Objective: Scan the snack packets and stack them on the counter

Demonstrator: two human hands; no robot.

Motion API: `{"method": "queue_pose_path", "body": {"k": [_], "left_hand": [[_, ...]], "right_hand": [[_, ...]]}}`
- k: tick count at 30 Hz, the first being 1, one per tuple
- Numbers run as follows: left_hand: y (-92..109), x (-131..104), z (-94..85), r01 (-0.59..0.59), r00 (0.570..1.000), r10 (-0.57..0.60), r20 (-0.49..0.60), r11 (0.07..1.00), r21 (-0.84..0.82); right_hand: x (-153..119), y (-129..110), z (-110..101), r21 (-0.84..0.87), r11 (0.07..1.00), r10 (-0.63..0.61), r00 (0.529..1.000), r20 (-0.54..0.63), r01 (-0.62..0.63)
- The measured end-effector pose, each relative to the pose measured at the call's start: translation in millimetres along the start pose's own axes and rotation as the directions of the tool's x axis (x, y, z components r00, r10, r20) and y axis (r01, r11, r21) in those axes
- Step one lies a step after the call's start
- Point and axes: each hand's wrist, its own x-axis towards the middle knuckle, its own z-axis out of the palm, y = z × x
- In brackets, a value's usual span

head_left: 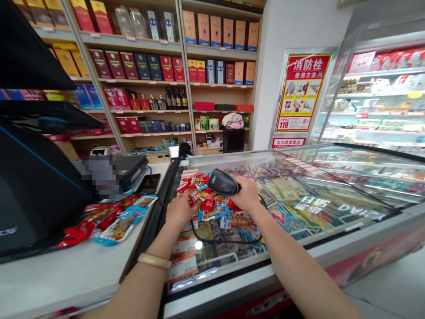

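Note:
In the head view, my right hand [247,193] is wrapped round the handle of a black barcode scanner [223,181], whose head points left over a pile of snacks. My left hand [179,209], with a bracelet on its wrist, has its fingers closed on a red snack packet [193,200] at the pile's left edge. Beneath the scanner, small red and blue snack packets [212,212] lie heaped on the glass lid of a chest freezer [282,212]. The scanner's black cable [226,241] loops across the glass in front of the pile.
On the white counter [66,270] to the left lie more red and blue snack packets [116,221], a phone [149,183] and a black checkout terminal [36,177]. Shelves of boxed bottles [149,66] stand behind. A lit display fridge [385,97] is at the right.

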Motion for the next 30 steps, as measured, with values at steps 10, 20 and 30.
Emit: {"method": "queue_pose_path", "body": {"k": [10,20,30], "left_hand": [[-10,3,-10.2,0.006,0.99,-0.049,-0.136,0.954,-0.299],[-8,15,-9.9,0.135,0.948,-0.267,0.171,-0.147,-0.98],[-14,7,-16.4,-0.113,0.859,-0.344,-0.379,0.594,-0.796]], "right_hand": [[0,1,0,-0.007,1.0,0.007,1.0,0.012,-0.007],[1,3,-1,0.027,1.0,-0.009,1.0,0.013,0.009],[-1,-2,-3,0.01,0.998,-0.061,0.997,0.047,0.061]]}}
